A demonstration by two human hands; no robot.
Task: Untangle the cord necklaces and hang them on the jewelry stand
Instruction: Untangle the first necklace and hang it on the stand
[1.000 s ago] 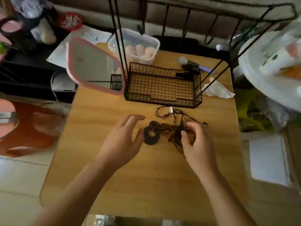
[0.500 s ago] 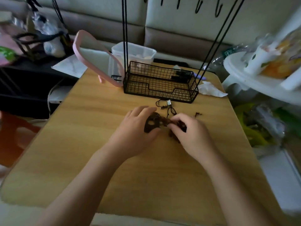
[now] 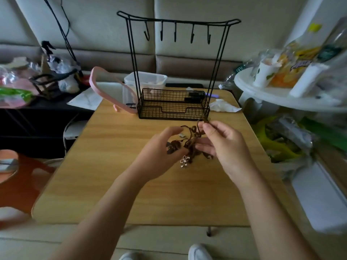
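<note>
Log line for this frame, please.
phase: untangling | necklaces: tangled | left hand: holds them | right hand: pinches a loop | stand: hooks bare

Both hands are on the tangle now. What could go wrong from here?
1. The right hand pinches one loop above the cord necklaces while the left hand holds the bundle; pulling apart could tighten the knots.
2. The flower pendant hangs at the bottom of the tangle and may snag other cords.
3. The pinched loop appears close to the wire basket of the jewelry stand and might catch there.
</note>
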